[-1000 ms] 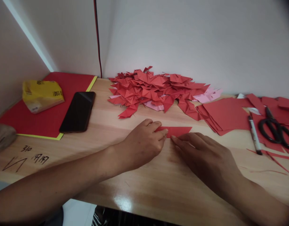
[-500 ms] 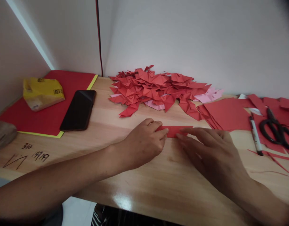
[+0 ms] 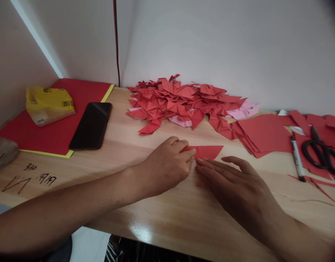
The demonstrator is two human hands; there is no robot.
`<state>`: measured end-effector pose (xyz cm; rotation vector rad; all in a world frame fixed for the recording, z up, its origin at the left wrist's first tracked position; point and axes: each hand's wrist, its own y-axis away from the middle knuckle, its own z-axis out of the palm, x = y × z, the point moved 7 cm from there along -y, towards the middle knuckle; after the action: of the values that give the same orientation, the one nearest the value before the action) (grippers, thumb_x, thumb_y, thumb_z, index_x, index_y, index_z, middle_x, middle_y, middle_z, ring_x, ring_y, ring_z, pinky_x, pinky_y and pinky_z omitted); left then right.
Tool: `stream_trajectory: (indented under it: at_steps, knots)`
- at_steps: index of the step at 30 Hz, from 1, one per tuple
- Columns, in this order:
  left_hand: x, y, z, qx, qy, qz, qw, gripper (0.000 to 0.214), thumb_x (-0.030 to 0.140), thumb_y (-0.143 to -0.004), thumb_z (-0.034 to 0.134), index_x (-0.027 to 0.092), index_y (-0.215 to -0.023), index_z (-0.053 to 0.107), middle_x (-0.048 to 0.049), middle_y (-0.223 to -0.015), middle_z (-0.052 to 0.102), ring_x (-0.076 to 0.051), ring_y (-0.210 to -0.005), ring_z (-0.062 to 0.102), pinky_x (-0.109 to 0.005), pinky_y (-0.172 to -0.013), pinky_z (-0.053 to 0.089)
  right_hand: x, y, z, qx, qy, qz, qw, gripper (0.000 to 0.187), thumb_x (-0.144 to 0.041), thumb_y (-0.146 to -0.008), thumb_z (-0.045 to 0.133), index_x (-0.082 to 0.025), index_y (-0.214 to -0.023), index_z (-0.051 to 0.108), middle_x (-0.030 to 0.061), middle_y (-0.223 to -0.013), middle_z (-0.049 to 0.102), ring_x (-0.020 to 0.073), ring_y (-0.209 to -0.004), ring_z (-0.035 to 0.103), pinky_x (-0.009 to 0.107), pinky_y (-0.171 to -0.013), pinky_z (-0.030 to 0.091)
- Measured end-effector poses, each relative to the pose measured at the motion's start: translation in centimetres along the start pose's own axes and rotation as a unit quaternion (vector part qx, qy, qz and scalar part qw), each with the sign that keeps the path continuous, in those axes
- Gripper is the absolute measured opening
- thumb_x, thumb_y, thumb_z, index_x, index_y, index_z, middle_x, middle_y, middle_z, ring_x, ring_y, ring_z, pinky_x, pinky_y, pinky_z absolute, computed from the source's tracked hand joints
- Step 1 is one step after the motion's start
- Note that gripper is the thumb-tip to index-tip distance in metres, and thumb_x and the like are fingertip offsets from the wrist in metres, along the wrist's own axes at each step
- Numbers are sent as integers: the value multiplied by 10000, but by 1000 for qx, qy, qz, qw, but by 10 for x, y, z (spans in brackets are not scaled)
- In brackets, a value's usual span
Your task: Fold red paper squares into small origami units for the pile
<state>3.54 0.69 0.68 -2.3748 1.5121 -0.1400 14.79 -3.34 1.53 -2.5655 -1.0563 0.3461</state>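
A small folded piece of red paper (image 3: 209,151) lies on the wooden table in front of me, its right end slanting to a point. My left hand (image 3: 171,160) is closed on the paper's left end, fingertips curled over it and hiding that part. With fingers stretched out side by side and the thumb apart, my right hand (image 3: 235,183) rests its fingertips at the paper's lower edge. Behind the paper is a heap of folded red paper pieces (image 3: 175,98), with some pink ones among them.
Red paper sheets (image 3: 265,133) lie at right, near a marker (image 3: 297,158) and black-handled scissors (image 3: 322,149). At left, a phone (image 3: 91,125) and a yellow packet (image 3: 50,105) rest by large red sheets (image 3: 82,89). A wall (image 3: 224,43) stands behind the table.
My right hand has moved slightly left and down, from over the paper's right part to its lower edge, uncovering the slanted right end. My left hand stays in place.
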Motion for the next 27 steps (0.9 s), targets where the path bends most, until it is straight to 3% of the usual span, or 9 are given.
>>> stream_trajectory:
  at_steps: [8, 27]
  knots:
    - [-1, 2, -1, -3, 2, 3, 1000, 215, 104, -929, 491, 154, -992, 691, -96, -1044, 698, -211, -1010, 582, -384, -877, 430, 1, 1, 0, -17, 6, 0, 1000, 272, -18, -931, 450, -151, -1109, 607, 98, -1165, 717, 187, -1080, 672, 418, -1055, 395]
    - [-4, 2, 2, -10, -1, -1, 1000, 228, 106, -926, 482, 161, -971, 698, -78, -1002, 704, -205, -973, 583, -379, -863, 422, 6, 2, -6, -12, 33, 17, 999, 234, -9, -901, 471, -143, -1019, 622, 76, -1025, 754, 177, -907, 725, 443, -1091, 362]
